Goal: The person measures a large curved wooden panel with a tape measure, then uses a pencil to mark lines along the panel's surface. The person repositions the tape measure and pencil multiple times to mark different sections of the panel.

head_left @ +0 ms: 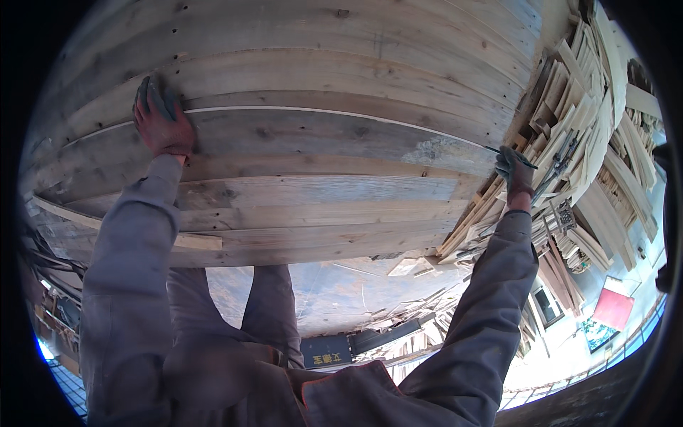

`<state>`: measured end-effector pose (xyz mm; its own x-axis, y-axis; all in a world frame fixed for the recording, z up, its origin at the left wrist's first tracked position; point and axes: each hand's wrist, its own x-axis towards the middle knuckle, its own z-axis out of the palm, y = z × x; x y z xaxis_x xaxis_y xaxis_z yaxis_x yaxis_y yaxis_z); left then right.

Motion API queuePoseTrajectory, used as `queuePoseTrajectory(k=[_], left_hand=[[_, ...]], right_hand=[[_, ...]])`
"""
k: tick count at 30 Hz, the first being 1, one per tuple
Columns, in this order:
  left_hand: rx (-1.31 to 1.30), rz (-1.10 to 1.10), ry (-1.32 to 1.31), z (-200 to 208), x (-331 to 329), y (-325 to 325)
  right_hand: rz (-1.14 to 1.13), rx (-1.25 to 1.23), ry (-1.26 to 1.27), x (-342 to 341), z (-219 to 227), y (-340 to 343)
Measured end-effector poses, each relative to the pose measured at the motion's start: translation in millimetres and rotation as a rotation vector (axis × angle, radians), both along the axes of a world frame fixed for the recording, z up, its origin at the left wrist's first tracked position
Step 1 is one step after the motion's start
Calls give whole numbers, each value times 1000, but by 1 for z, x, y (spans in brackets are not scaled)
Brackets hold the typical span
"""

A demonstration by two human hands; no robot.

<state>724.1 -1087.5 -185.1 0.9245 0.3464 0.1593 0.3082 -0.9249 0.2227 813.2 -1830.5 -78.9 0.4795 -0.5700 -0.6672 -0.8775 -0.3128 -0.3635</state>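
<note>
My left hand, in a red and grey work glove, lies flat on the wooden boards with its fingers stretched out. At the right ends of the boards my right hand, gloved alike, is closed around a thin dark stick-like tool; its exact kind is too small to tell. A narrow pale line runs along a board seam from beside my left hand toward the tool's tip. Whether it is a thin strip or a bare edge I cannot tell.
A loose narrow wooden strip lies across the near left boards. Piles of wood offcuts crowd the right side. Beyond the boards' near edge are my legs, a concrete floor and a dark box-like object. A red panel shows at far right.
</note>
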Motion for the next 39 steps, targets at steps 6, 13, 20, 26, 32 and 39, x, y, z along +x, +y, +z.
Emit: queuePoseTrajectory(k=[6, 13, 20, 26, 32, 39], left_hand=[[15, -15, -12, -6, 0, 5], [28, -22, -10, -4, 0, 2], [42, -55, 60, -1, 0, 7], [39, -53, 36, -3, -1, 8], [44, -34, 64, -6, 1, 9], [33, -43, 46, -6, -1, 8]], right_hand=[[23, -240, -145, -3, -4, -42], [108, -237, -281, -21, -11, -8], [586, -588, 84, -7, -7, 26], [889, -693, 150, -5, -8, 79], [1001, -655, -1, -31, -18, 243], [1046, -238, -280, -48, -18, 390]])
